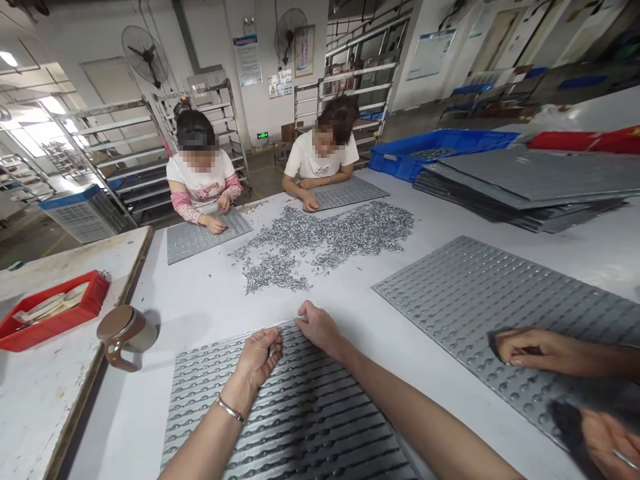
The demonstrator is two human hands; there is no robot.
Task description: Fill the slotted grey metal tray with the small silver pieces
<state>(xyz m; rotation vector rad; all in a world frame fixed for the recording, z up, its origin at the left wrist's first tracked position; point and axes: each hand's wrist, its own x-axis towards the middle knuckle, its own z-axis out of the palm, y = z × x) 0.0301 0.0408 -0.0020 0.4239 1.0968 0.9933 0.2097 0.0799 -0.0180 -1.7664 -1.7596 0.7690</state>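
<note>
A grey moulded sheet (215, 427) with rows of small oval hollows lies in front of me on the white table. My left hand (259, 357), a metal bangle at its wrist, is over the far part of the sheet. Its thumb and finger are pinched together, and whatever is between them is too small to name. Beside it, my right hand (320, 327) is at the sheet's far edge, fingers curled in and their tips hidden. Beyond my hands spreads a heap of small, shiny grey pointed pieces (340, 233).
Two people sit across the table, each with hands at a grey sheet (210, 237). At right, a co-worker's hands (545, 350) work over another sheet (480, 300). A brown-lidded mug (135, 330), red tray (65, 317), stacked sheets (530, 177) and blue crate (395, 163) stand around.
</note>
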